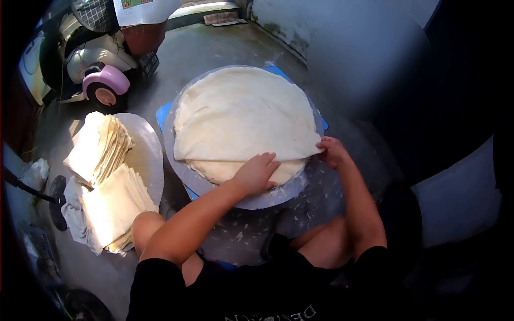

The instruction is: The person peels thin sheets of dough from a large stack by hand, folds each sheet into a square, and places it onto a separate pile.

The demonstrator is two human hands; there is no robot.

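A large pale dough sheet [246, 112] lies over a round stack of dough on a grey round board [257, 201]. Its near edge runs straight across, and a strip of the lower layer [211, 171] shows in front of it. My left hand [258, 173] rests flat over that near edge with its fingers spread. At the right end of the edge, my right hand [333, 152] pinches the sheet's corner between thumb and fingers. Blue corners [164, 115] stick out from under the board.
Two stacks of folded pale sheets [115, 200] lie on another round board [152, 144] at the left, beside a grey cloth [77, 214]. A scooter with a pink fender [110, 79] stands at the upper left. A wall [284, 24] runs along the upper right.
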